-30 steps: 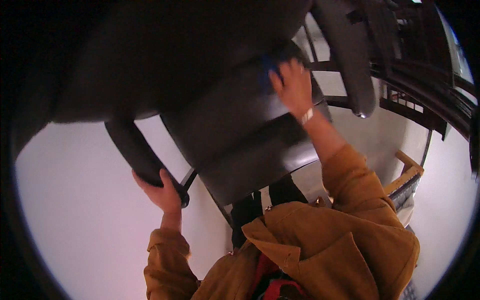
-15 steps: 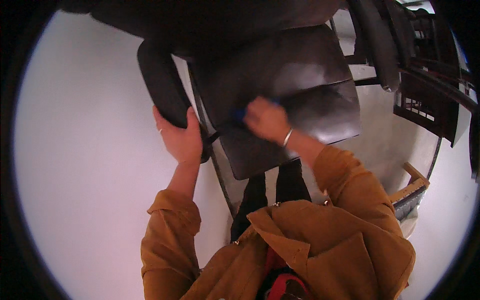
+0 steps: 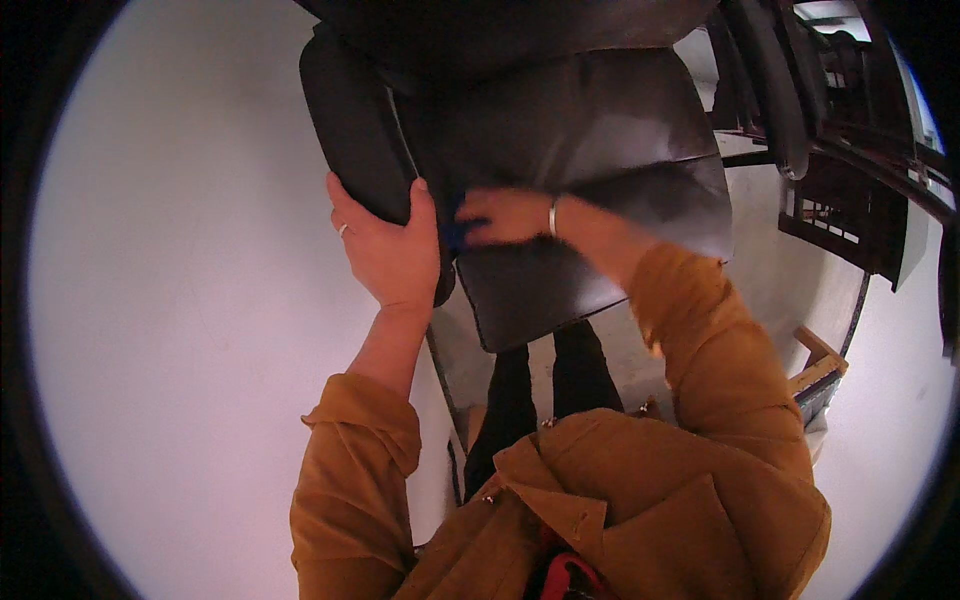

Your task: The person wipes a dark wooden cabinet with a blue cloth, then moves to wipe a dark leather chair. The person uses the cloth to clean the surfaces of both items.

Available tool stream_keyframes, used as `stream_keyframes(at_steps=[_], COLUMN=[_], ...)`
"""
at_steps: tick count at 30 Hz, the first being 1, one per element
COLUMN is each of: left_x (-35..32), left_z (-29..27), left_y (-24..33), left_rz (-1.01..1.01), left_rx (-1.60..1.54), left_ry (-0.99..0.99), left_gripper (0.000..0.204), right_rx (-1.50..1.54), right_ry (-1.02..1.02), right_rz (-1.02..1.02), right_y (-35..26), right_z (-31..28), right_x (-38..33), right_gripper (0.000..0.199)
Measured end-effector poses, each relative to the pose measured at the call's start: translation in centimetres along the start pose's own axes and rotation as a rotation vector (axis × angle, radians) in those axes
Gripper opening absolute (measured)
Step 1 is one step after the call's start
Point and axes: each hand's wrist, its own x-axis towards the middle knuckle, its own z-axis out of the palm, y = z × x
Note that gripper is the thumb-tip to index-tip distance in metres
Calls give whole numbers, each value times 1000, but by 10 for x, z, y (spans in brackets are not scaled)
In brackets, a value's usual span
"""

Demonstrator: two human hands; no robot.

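A dark leather office-type chair fills the upper middle, its shiny seat (image 3: 620, 115) facing up and its backrest (image 3: 520, 25) at the far side. My left hand (image 3: 392, 255) is wrapped round the front end of the chair's left armrest (image 3: 355, 130), thumb on the inner side and fingers on the outer. My right hand (image 3: 515, 215), slightly blurred, presses a blue cloth (image 3: 456, 232) at the seat's left edge, beside the inner face of that armrest. Part of the cloth is hidden under the fingers and in the shade.
A white wall (image 3: 180, 300) runs close along the left. The chair's right armrest (image 3: 790, 120) stands at the upper right, with dark wooden furniture (image 3: 840, 215) beyond it. A wood-edged item (image 3: 820, 365) lies low on the right. My legs (image 3: 580, 370) are just before the seat.
My right hand has moved left with the blue cloth, from over the seat to beside the left armrest. The armrest has shifted and turned slightly to the right, with my left hand still on it.
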Motion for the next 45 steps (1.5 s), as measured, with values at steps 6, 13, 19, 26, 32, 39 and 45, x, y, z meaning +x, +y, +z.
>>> stream_keyframes(at_steps=[6,13,19,26,32,39,45], left_x=[-1,0,-1,-4,-1,1,7], left_z=[6,2,0,0,0,4,6], left_y=[-6,0,6,12,7,-7,-16], left_rz=[10,-5,-42,-93,-56,22,67], left_rx=[-19,-49,8,17,-30,-65,44], left_ry=[50,25,14,-8,-13,6,23], left_gripper=[91,88,87,84,83,82,84], right_rx=[-410,-339,-813,-539,-268,-748,-643], right_ry=[584,243,264,740,425,678,723], right_rz=[294,126,735,1287,210,761,854], right_y=[12,21,132,67,-25,145,155], right_z=[-28,30,-89,-35,24,-119,-71], right_x=[74,-64,-203,-88,-14,-159,-284], right_gripper=[33,22,27,37,17,24,31])
